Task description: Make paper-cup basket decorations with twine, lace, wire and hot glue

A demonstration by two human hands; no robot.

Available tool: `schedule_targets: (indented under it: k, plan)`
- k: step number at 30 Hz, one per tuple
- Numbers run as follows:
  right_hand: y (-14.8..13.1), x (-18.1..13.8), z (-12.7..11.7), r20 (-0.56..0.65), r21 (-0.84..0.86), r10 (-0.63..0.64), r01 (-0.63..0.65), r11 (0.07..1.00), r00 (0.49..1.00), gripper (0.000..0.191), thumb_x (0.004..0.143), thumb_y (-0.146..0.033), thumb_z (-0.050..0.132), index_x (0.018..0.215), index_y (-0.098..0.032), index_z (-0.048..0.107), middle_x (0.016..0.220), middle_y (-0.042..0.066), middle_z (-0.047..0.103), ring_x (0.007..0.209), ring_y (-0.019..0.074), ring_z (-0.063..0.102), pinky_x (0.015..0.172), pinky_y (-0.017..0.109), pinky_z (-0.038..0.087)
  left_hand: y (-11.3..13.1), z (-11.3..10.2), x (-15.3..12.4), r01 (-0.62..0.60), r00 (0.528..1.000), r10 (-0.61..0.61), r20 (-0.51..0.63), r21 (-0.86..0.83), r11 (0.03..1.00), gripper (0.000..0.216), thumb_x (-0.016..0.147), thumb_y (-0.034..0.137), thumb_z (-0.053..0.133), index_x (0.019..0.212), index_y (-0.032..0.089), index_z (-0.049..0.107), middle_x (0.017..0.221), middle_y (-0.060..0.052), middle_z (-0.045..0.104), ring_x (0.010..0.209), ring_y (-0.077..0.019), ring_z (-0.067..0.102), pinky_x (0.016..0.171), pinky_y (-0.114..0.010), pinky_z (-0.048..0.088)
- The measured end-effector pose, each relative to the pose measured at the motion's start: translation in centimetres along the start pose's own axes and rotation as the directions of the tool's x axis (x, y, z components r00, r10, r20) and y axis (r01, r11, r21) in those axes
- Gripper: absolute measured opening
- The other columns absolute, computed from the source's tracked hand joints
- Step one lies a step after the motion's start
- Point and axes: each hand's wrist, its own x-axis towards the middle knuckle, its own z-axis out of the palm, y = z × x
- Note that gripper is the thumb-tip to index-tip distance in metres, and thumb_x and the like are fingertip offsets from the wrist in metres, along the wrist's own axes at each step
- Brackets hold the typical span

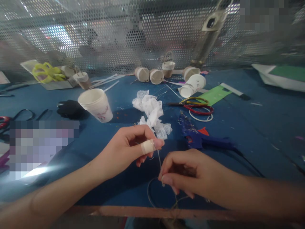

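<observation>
A thin pale cord (159, 158) stretches taut between two bare hands on the near side of the blue glue gun (194, 135) and to its left; the left hand (135, 148), tape round its thumb, pinches it above, the right hand (184, 173) nips it below, a loop hanging beneath; white lace (151, 109), ruffled and bunched, stands just left of the gun, its lower end partly hidden by the left fingers, and whether they grip it too cannot be told; scissors (184, 102) with red and yellow handles lie just beyond the gun, green paper (214, 95) past them to its right; well left of the gun, a stack of paper cups (103, 111) sits nested one in another; beyond the gun, white cups (197, 83) lie tipped and brown-sided cups (141, 75) rest on their sides; far left beyond it, an open box (58, 85) holds yellow-handled scissors (45, 71).
</observation>
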Motion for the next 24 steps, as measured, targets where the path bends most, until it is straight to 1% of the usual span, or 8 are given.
schedule_targets:
  k: [4, 7, 10, 13, 16, 19, 22, 24]
  plan:
    - [0.0, 0.0, 0.2, -0.016, 0.012, 0.023, -0.023, 1.000, 1.000, 0.018, 0.088, -0.035, 0.074, 0.088, -0.019, 0.065, 0.066, -0.006, 0.061, 0.050, 0.0051, 0.049, 0.046, 0.016, 0.040, 0.0, 0.0, -0.1, -0.005, 1.000, 0.005, 0.005, 0.034, 0.999, 0.028, 0.089, 0.037, 0.073, 0.073, 0.017, 0.063, 0.063, 0.003, 0.056, 0.052, -0.0066, 0.051, 0.045, -0.013, 0.045]
    - [-0.1, 0.0, 0.2, -0.010, 0.032, 0.041, -0.040, 0.999, 0.999, 0.019, 0.084, -0.033, 0.078, 0.085, -0.019, 0.065, 0.065, -0.006, 0.061, 0.050, 0.0053, 0.049, 0.047, 0.016, 0.041, 0.1, 0.2, -0.2, -0.001, 1.000, 0.001, 0.002, 0.060, 0.998, 0.027, 0.086, 0.035, 0.075, 0.072, 0.017, 0.062, 0.063, 0.004, 0.055, 0.052, -0.0070, 0.051, 0.044, -0.013, 0.046]
    - [-0.3, 0.0, 0.2, 0.027, 0.048, 0.040, -0.041, 0.998, 0.999, 0.019, 0.086, -0.034, 0.075, 0.085, -0.018, 0.064, 0.065, -0.005, 0.062, 0.050, 0.0054, 0.048, 0.048, 0.017, 0.042, 0.2, 0.4, -0.3, 0.005, 1.000, -0.004, -0.007, 0.092, 0.996, 0.024, 0.084, 0.032, 0.077, 0.072, 0.017, 0.063, 0.065, 0.004, 0.055, 0.053, -0.0070, 0.052, 0.045, -0.013, 0.046]
    - [-0.5, 0.2, 0.3, 0.035, 0.056, 0.061, -0.063, 0.996, 0.998, 0.018, 0.086, -0.033, 0.074, 0.086, -0.018, 0.064, 0.065, -0.005, 0.061, 0.050, 0.0053, 0.048, 0.048, 0.017, 0.042, 0.1, 0.6, -0.2, -0.014, 1.000, 0.015, -0.010, 0.128, 0.992, 0.023, 0.086, 0.031, 0.076, 0.072, 0.017, 0.064, 0.065, 0.004, 0.055, 0.053, -0.0067, 0.052, 0.046, -0.013, 0.046]
    - [-0.8, 0.1, 0.2, 0.042, 0.077, 0.070, -0.073, 0.994, 0.997, 0.017, 0.085, -0.031, 0.075, 0.085, -0.018, 0.063, 0.066, -0.006, 0.062, 0.052, 0.0061, 0.051, 0.050, 0.017, 0.043, 0.0, 0.7, -0.2, -0.033, 0.999, 0.036, -0.019, 0.143, 0.989, 0.024, 0.087, 0.033, 0.075, 0.073, 0.017, 0.064, 0.066, 0.004, 0.056, 0.053, -0.0063, 0.052, 0.046, -0.013, 0.046]
    - [-1.0, -0.1, 0.1, 0.038, 0.143, 0.067, -0.071, 0.987, 0.997, 0.018, 0.084, -0.029, 0.077, 0.084, -0.018, 0.062, 0.066, -0.006, 0.061, 0.052, 0.0058, 0.049, 0.050, 0.017, 0.042, 0.0, 0.8, -0.2, -0.037, 0.999, 0.039, -0.016, 0.141, 0.989, 0.026, 0.091, 0.040, 0.069, 0.080, 0.017, 0.064, 0.068, 0.004, 0.057, 0.052, -0.0065, 0.051, 0.046, -0.013, 0.046]
    - [-1.0, -0.2, -0.1, -0.016, 0.224, 0.013, -0.010, 0.975, 1.000, 0.021, 0.084, -0.029, 0.078, 0.084, -0.018, 0.061, 0.065, -0.006, 0.060, 0.050, 0.0051, 0.048, 0.049, 0.017, 0.041, 0.2, 0.7, -0.3, -0.028, 1.000, 0.027, 0.009, 0.143, 0.989, 0.030, 0.096, 0.046, 0.062, 0.083, 0.018, 0.063, 0.071, 0.003, 0.059, 0.053, -0.0072, 0.052, 0.047, -0.015, 0.046]
    - [-0.9, -0.2, -0.2, -0.078, 0.278, -0.053, 0.073, 0.958, 0.996, 0.022, 0.085, -0.031, 0.077, 0.084, -0.018, 0.060, 0.065, -0.006, 0.058, 0.050, 0.0049, 0.047, 0.046, 0.017, 0.040, 0.4, 0.7, -0.4, -0.017, 0.999, 0.012, 0.033, 0.151, 0.988, 0.032, 0.096, 0.046, 0.061, 0.082, 0.017, 0.062, 0.072, 0.003, 0.060, 0.055, -0.0073, 0.053, 0.048, -0.015, 0.047]
